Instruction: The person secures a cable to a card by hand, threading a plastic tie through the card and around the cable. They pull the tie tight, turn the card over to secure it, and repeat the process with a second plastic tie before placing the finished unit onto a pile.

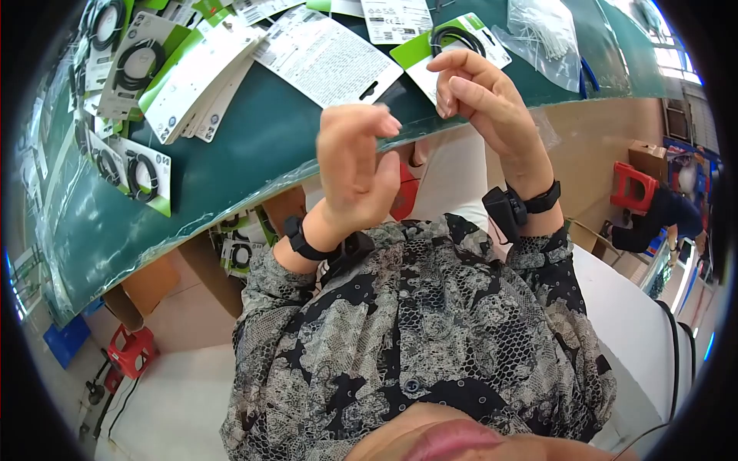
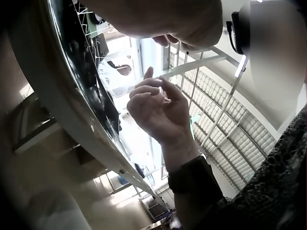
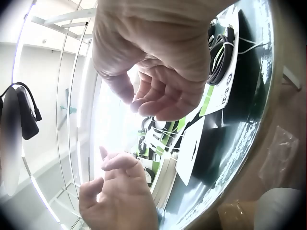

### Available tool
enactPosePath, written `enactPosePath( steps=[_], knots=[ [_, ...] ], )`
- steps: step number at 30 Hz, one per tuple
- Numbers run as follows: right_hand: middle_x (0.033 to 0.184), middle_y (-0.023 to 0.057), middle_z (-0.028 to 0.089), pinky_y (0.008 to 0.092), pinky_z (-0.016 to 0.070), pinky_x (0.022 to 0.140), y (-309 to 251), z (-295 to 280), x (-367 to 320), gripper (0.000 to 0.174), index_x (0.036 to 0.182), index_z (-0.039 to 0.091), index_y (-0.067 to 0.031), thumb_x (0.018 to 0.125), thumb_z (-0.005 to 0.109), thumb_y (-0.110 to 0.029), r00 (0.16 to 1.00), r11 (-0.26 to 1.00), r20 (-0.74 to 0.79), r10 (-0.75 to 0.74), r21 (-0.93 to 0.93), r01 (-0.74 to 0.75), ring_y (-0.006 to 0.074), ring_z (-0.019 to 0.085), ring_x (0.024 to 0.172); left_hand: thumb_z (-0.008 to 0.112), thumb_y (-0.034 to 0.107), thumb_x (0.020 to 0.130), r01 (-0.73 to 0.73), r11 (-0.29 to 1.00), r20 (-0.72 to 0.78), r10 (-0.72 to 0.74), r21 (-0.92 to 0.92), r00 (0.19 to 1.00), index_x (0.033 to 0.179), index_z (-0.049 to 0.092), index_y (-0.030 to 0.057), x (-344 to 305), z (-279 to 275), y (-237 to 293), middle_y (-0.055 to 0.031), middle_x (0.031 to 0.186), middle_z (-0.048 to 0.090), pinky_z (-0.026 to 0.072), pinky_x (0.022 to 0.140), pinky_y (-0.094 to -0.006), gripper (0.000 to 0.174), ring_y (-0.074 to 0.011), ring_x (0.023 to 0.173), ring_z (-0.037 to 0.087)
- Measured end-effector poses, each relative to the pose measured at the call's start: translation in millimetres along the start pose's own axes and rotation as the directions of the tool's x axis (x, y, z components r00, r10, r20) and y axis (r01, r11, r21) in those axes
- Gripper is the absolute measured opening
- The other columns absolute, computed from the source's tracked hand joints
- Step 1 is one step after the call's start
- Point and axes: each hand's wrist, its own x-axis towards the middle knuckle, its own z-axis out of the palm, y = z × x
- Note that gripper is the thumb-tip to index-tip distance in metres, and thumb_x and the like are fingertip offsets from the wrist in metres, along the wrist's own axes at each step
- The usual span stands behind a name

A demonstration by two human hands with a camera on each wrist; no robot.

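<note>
The patterned shirt [image 1: 415,330] lies nearest in the head view. Above it both hands are raised off the green table [image 1: 254,146], just before its near edge. The left hand [image 1: 357,169] and the right hand [image 1: 492,100] have loosely bent fingers, and I see nothing held in either. The nearest carded cable [image 1: 469,38] lies on the table just past the right fingertips. A stack of cards [image 1: 200,84] and a bag of ties [image 1: 542,31] also rest on the table. In the left wrist view the left hand [image 2: 163,19] and the right hand [image 2: 158,112] hang beside the table's edge [image 2: 57,96], the right thumb close to its fingers. In the right wrist view the right hand [image 3: 158,62] is curled round nothing, with the left hand [image 3: 120,196] below it. Many cables look finished, and no new piece is in hand.
</note>
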Motion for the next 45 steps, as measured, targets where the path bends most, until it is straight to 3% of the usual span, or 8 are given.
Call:
enactPosePath(
  steps=[1,3,7,16,23,32,39,45],
  knots=[
    [0.077,0.0019,0.052,0.0226,0.0428,0.07,-1.2,3.8,1.8,0.031,0.115,0.051,0.0012,0.092,0.054,-0.019,1.0,1.0,0.012,-0.01,0.0,0.01,0.0096,0.051,0.074,0.054,-0.002,0.079,0.17,0.924,-0.042,-0.196,-0.344,0.98,0.126,0.045,0.0051,2.1,0.6,4.9,-0.0073,0.099,0.048,0.0463,0.072,-0.0346,0.049,-0.0195,0.081,0.051],
    [0.077,0.0018,0.052,0.0227,0.043,0.07,-1.9,11.2,1.7,0.031,0.115,0.051,0.0012,0.092,0.054,-0.019,0.999,1.0,0.027,-0.029,0.011,0.029,0.0096,0.051,0.073,0.053,0.001,0.08,0.34,0.381,0.088,-0.545,-0.86,0.833,0.13,0.041,0.0046,6.7,1.0,16.6,-0.006,0.091,0.046,0.0447,0.067,-0.0323,0.052,-0.0178,0.075,0.049],
    [0.077,0.0017,0.051,0.0228,0.0432,0.07,-3.0,17.9,-8.0,0.032,0.115,0.052,0.0011,0.092,0.055,-0.02,0.997,0.996,0.044,-0.065,0.061,0.062,0.0094,0.051,0.073,0.05,0.007,0.083,0.318,0.141,0.212,-0.494,-0.937,0.843,0.132,0.037,0.0043,3.7,-5.0,15.7,-0.0053,0.086,0.044,0.0439,0.064,-0.0317,0.051,-0.0175,0.071,0.049],
    [0.077,0.0008,0.05,0.0218,0.0408,0.068,-3.7,17.9,-53.1,0.031,0.114,0.052,0.0005,0.092,0.055,-0.021,0.99,0.991,0.084,-0.11,0.092,0.102,0.0091,0.05,0.073,0.044,0.009,0.089,0.337,0.101,0.261,-0.443,-0.936,0.858,0.134,0.037,0.0054,-13.5,13.7,48.7,-0.0035,0.081,0.043,0.0425,0.06,-0.0282,0.046,-0.0138,0.064,0.046],
    [0.077,0.0002,0.05,0.0213,0.0405,0.068,-5.4,6.5,-92.8,0.031,0.114,0.052,0.0001,0.092,0.056,-0.021,0.976,0.983,0.153,-0.158,0.117,0.141,0.0086,0.049,0.072,0.051,0.001,0.086,0.283,-0.186,0.338,-0.487,-0.941,0.805,0.134,0.037,-0.0023,-25.2,38.9,86.3,-0.0005,0.084,0.039,0.0378,0.06,-0.0222,0.05,-0.0084,0.064,0.041],
    [0.08,-0.0016,0.052,0.0183,0.0434,0.068,1.6,-11.8,-133.9,0.024,0.111,0.055,-0.002,0.093,0.056,-0.018,0.969,0.97,0.135,-0.207,0.155,0.186,0.0057,0.05,0.072,0.054,-0.002,0.083,0.374,-0.155,0.4,-0.498,-0.914,0.77,0.136,0.038,0.0026,-41.8,70.5,117.5,0.0014,0.083,0.039,0.0363,0.058,-0.0222,0.056,-0.0068,0.062,0.037],
    [0.077,-0.0029,0.052,0.0179,0.0438,0.066,13.0,-39.0,-138.5,0.018,0.107,0.057,-0.0028,0.093,0.054,-0.014,0.97,0.947,0.079,-0.231,0.246,0.205,0.0051,0.05,0.07,0.056,-0.002,0.081,0.475,0.128,0.344,-0.533,-0.871,0.773,0.14,0.034,0.0018,-50.4,62.1,143.1,0.002,0.085,0.041,0.0343,0.054,-0.0204,0.062,-0.0048,0.059,0.034],
    [0.075,-0.0008,0.055,0.0201,0.0446,0.063,31.7,-60.7,-76.4,0.016,0.101,0.06,-0.005,0.089,0.058,-0.014,0.955,0.973,-0.186,-0.23,-0.069,0.221,0.0091,0.053,0.066,0.057,-0.004,0.083,0.428,0.177,0.284,-0.522,-0.886,0.804,0.143,0.024,-0.002,-60.8,50.9,157.0,0.0004,0.089,0.043,0.0339,0.053,-0.0198,0.068,-0.0041,0.058,0.035]
  ],
)
